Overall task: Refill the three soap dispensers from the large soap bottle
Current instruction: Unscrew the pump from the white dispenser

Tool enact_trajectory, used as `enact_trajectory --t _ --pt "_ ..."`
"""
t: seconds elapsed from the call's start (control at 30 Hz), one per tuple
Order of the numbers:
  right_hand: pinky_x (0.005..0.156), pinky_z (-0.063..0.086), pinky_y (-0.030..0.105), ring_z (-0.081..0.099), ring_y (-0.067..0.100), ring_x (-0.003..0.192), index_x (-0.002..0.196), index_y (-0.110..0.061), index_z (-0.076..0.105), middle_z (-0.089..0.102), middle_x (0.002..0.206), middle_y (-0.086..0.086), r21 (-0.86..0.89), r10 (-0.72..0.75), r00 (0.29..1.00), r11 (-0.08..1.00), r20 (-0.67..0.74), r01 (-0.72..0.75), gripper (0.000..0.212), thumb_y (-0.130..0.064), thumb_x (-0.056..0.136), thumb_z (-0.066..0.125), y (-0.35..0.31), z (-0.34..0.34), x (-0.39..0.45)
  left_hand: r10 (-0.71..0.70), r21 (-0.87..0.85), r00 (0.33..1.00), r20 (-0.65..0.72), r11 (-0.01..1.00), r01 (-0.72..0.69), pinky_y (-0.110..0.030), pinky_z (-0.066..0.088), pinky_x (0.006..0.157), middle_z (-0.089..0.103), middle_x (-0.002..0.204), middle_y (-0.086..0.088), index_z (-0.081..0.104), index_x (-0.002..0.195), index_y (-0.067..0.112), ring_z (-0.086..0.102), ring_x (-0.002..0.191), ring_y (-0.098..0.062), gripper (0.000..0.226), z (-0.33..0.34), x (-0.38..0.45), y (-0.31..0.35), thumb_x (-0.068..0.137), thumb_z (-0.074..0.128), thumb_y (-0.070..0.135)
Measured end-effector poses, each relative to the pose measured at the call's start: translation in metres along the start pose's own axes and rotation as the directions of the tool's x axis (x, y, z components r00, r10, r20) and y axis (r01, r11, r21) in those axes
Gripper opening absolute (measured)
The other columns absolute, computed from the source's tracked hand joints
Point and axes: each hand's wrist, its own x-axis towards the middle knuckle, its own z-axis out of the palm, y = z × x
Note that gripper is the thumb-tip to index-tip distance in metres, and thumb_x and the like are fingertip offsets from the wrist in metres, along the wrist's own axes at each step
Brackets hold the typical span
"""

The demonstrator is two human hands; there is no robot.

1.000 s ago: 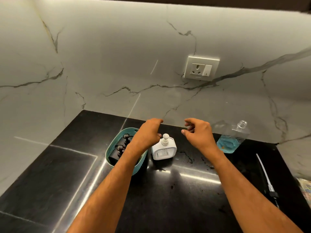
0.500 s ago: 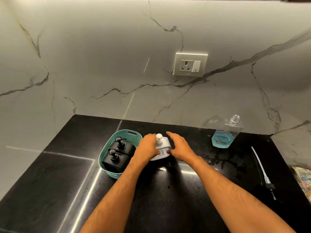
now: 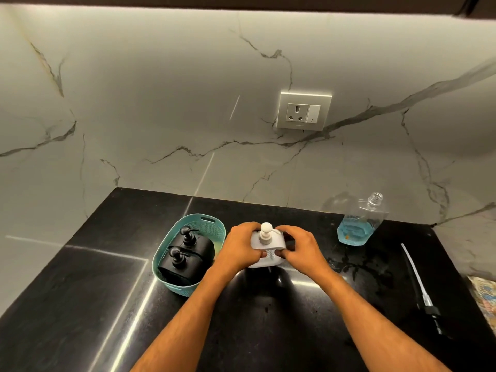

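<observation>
A white soap dispenser [image 3: 268, 242] with its pump fitted stands on the black counter [image 3: 80, 304] in the middle. My left hand [image 3: 240, 247] grips its left side and my right hand [image 3: 302, 248] grips its right side, thumbs meeting on its front. Two black soap dispensers [image 3: 188, 252] sit in a teal basket [image 3: 171, 284] just left of my left hand. The large clear soap bottle [image 3: 359, 224], uncapped and holding a little blue soap, stands at the back right. Its black pump with a long tube [image 3: 418, 285] lies on the counter at the right.
Wet smears [image 3: 357, 267] mark the counter between the white dispenser and the large bottle. A marble wall with a power socket [image 3: 304, 111] rises behind. A patterned cloth [image 3: 485, 294] shows at the right edge.
Both hands came down from above the white dispenser and closed around its two sides. My view has shifted slightly lower and nearer.
</observation>
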Motion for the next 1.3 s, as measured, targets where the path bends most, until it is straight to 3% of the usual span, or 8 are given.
enact_trajectory --t 0.27,0.43,0.57,0.73,1.0,1.1,1.17,1.3 --pt "0.094 0.06 0.035 0.066 0.01 0.109 0.132 -0.021 0.065 0.069 0.123 -0.005 0.045 0.031 0.996 0.999 -0.083 -0.027 0.063 -0.014 0.075 0.089 0.009 -0.052 -0.036 0.103 -0.138 0.994 0.023 0.986 -0.099 -0.028 0.054 0.098 0.07 0.123 0.003 0.064 0.129 0.021 0.062 0.107 -0.009 0.065 0.013 -0.017 0.044 0.071 0.094 0.03" --pt "0.096 0.052 0.026 0.056 0.009 0.117 0.137 -0.022 0.059 0.062 0.127 -0.01 -0.052 -0.063 0.973 0.997 -0.22 0.053 0.073 -0.036 0.072 0.09 -0.001 -0.082 -0.064 0.169 -0.122 0.985 -0.045 0.977 -0.173 -0.034 0.058 0.092 0.073 0.116 0.007 0.069 0.122 0.025 0.067 0.101 -0.008 0.056 0.029 -0.027 0.071 0.072 0.093 0.031" --pt "0.079 0.052 0.02 0.059 0.01 0.095 0.114 -0.026 0.065 0.064 0.104 -0.012 -0.153 -0.108 0.946 0.986 -0.306 0.063 0.057 -0.052 0.069 0.088 -0.017 -0.092 -0.082 0.191 -0.14 0.979 -0.065 0.97 -0.199 -0.007 0.045 0.083 0.073 0.118 0.003 0.069 0.124 0.022 0.063 0.097 -0.005 0.052 0.047 -0.034 0.091 0.078 0.089 0.034" --pt "0.067 0.056 0.028 0.06 0.013 0.075 0.093 -0.022 0.063 0.063 0.085 -0.006 -0.238 -0.092 0.935 0.971 -0.344 0.008 0.043 -0.044 0.069 0.091 -0.027 -0.093 -0.083 0.194 -0.137 0.978 -0.078 0.969 -0.203 -0.011 0.049 0.087 0.075 0.115 0.001 0.071 0.124 0.019 0.067 0.098 -0.009 0.048 0.05 -0.043 0.105 0.08 0.087 0.027" --pt "0.083 0.059 0.026 0.065 0.013 0.09 0.107 -0.02 0.07 0.07 0.103 -0.004 -0.151 -0.125 0.971 0.984 -0.202 0.095 0.04 -0.018 0.072 0.09 -0.039 -0.106 -0.084 0.203 -0.132 0.978 -0.039 0.969 -0.207 -0.011 0.045 0.088 0.073 0.121 0.002 0.067 0.127 0.022 0.062 0.101 -0.005 0.054 0.041 -0.048 0.105 0.08 0.088 0.037" --pt "0.085 0.057 0.023 0.064 0.013 0.099 0.125 -0.021 0.063 0.065 0.114 -0.005 -0.162 -0.097 0.971 0.985 -0.221 0.061 0.064 -0.031 0.07 0.093 -0.048 -0.11 -0.083 0.211 -0.116 0.976 -0.052 0.969 -0.216 -0.017 0.052 0.091 0.073 0.12 0.002 0.068 0.127 0.02 0.064 0.102 -0.007 0.054 0.036 -0.048 0.106 0.079 0.088 0.035" --pt "0.079 0.056 0.024 0.062 0.011 0.089 0.119 -0.021 0.062 0.062 0.106 -0.006 -0.231 -0.092 0.947 0.973 -0.308 0.02 0.064 -0.048 0.068 0.091 -0.054 -0.108 -0.082 0.217 -0.125 0.974 -0.066 0.967 -0.224 -0.016 0.052 0.089 0.074 0.117 0.001 0.07 0.124 0.018 0.064 0.098 -0.006 0.05 0.035 -0.048 0.109 0.079 0.088 0.031" --pt "0.075 0.05 0.013 0.06 0.01 0.083 0.109 -0.019 0.062 0.067 0.1 -0.002 -0.244 -0.1 0.941 0.97 -0.323 0.019 0.046 -0.028 0.073 0.089 -0.059 -0.104 -0.081 0.196 -0.142 0.978 -0.068 0.969 -0.204 -0.006 0.044 0.084 0.074 0.119 0.0 0.069 0.125 0.019 0.062 0.097 -0.005 0.05 0.037 -0.05 0.113 0.08 0.088 0.032"
